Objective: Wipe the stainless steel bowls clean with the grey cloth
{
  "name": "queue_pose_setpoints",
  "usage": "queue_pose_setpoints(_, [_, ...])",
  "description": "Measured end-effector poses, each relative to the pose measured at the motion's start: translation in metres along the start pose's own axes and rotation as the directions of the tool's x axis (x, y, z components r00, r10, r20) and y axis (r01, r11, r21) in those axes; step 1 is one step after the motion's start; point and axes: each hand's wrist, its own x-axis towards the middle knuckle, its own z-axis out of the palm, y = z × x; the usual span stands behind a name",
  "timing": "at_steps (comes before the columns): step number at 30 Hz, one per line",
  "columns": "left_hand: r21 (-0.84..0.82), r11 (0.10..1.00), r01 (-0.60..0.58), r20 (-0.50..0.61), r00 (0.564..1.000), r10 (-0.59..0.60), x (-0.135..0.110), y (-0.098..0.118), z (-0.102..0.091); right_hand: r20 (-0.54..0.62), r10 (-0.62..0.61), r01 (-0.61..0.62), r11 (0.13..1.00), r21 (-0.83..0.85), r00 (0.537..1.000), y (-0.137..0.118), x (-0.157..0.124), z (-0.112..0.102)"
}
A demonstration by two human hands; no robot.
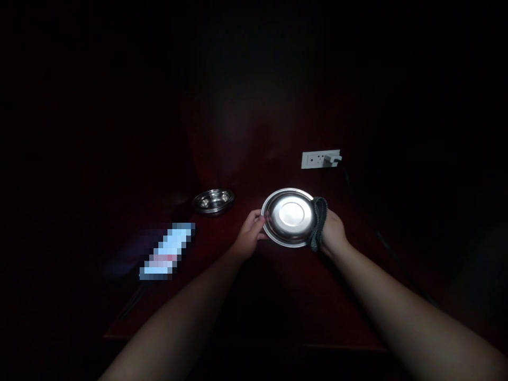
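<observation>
A shiny round stainless steel bowl (291, 214) is held up over the dark red table, its broad face toward me. My left hand (251, 233) grips its left rim, with the thumb in front and the fingers partly behind. At the right rim, a folded dark grey-green cloth (318, 225) wraps over the edge. My right hand (334, 233) is closed on that cloth and pinches the rim through it; most of its fingers are hidden behind the cloth and bowl. Further left stand more steel bowls (214, 201), nested in a low stack.
A lit phone-like screen (166, 251), blurred by pixels, lies at the left with a cable near it. A white wall socket (320, 159) with a plug (332, 158) sits behind the bowl. Its dark cord runs down the right side. The table's front edge (317, 346) shows faintly; the surroundings are very dark.
</observation>
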Motion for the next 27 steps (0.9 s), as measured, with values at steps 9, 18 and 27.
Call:
queue_pose_setpoints(9, [-0.096, 0.989, 0.111, 0.224, 0.971, -0.087, -0.0086, -0.0029, 0.0035, -0.045, -0.016, 0.018, 0.999, 0.040, 0.999, -0.0001, -0.0083, 0.0085])
queue_pose_setpoints(18, [-0.186, 0.976, 0.117, 0.213, 0.974, -0.077, -0.0056, -0.0019, 0.0019, 0.023, 0.003, -0.003, 1.000, 0.018, 1.000, 0.0012, -0.0083, 0.0057])
queue_pose_setpoints(27, [-0.222, 0.967, 0.129, 0.137, 0.986, -0.100, -0.0044, 0.0007, 0.0013, 0.059, 0.008, -0.005, 0.999, -0.049, 0.998, -0.0012, -0.0097, 0.0062])
